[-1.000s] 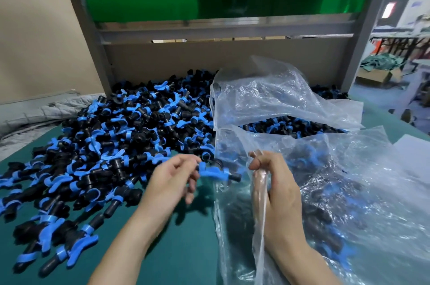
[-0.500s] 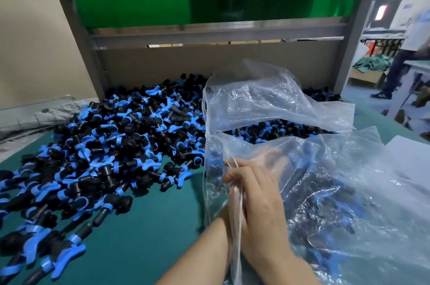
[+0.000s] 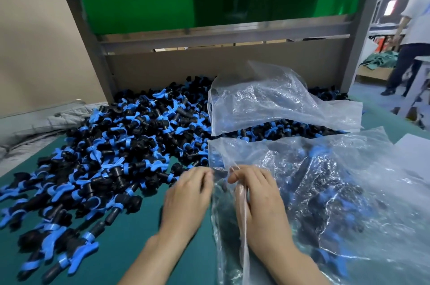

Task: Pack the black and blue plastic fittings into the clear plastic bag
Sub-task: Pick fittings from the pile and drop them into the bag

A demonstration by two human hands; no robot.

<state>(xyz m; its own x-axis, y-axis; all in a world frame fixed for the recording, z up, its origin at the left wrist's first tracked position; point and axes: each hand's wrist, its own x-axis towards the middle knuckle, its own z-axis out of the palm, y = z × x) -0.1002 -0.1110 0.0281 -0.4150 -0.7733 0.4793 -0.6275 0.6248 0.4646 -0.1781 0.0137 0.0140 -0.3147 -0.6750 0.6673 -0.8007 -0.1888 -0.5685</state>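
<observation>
The left hand (image 3: 188,196) lies back-up at the mouth of the clear plastic bag (image 3: 337,215), fingertips against the film. Blur and the hand's own back hide what lies under them, so I cannot tell whether it pinches anything. A dark smudge between the two hands, just inside the mouth, is too blurred to name. The right hand (image 3: 258,203) grips the bag's left edge, fingers curled over the rim, a fold of film running down across its thumb. The bag lies on the near right of the teal mat (image 3: 139,245), crinkled and glossy, cut off at the right and bottom. Black and blue fittings (image 3: 121,145) show dimly through it. Most of them lie loose in a heap to the left and far side — stubby black tubes with blue collars and wing-shaped blue handles. A second bag (image 3: 267,103), equally wrinkled, lies beyond the first — draped over more of them. A grey metal frame (image 3: 93,47) and a green panel (image 3: 139,5) stand behind.
</observation>
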